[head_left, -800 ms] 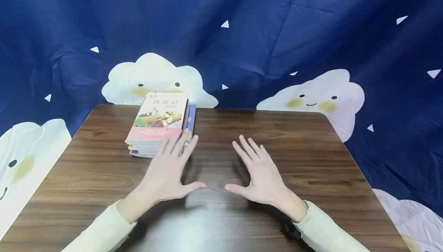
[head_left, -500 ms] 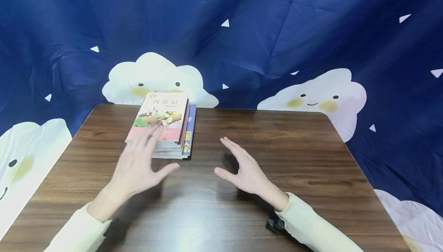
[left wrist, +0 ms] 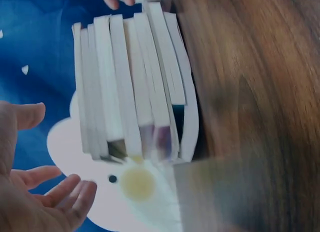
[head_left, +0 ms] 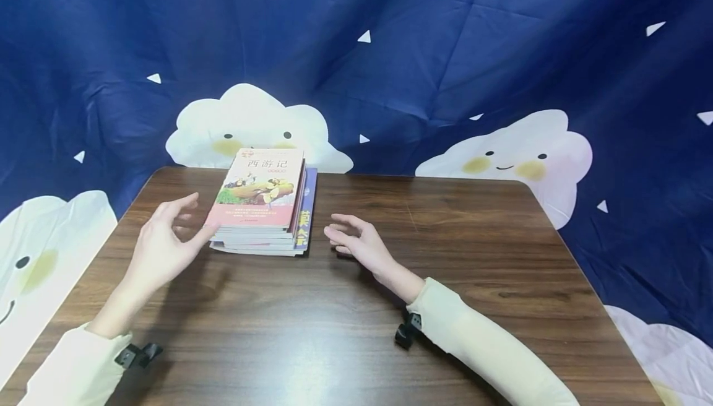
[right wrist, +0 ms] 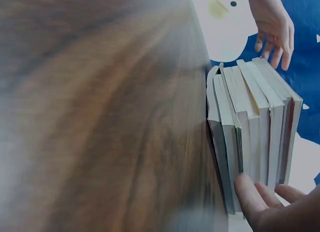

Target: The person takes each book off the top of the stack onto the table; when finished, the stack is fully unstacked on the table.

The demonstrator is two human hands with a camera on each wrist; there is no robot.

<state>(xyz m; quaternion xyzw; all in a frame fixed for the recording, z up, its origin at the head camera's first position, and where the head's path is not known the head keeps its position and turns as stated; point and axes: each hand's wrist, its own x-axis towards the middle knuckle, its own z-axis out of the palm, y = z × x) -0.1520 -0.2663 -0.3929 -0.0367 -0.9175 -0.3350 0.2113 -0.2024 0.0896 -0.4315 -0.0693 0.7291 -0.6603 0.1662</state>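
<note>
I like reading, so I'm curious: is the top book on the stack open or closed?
Closed: the top book lies flat on the stack, its illustrated front cover facing up.

The head view looks forward and down on the book stack from above its near side, farthest off. Low and nearer, the left wrist view faces the stack from its front left, the right wrist view from its front right; both, turned sideways, share its near page edges.
</note>
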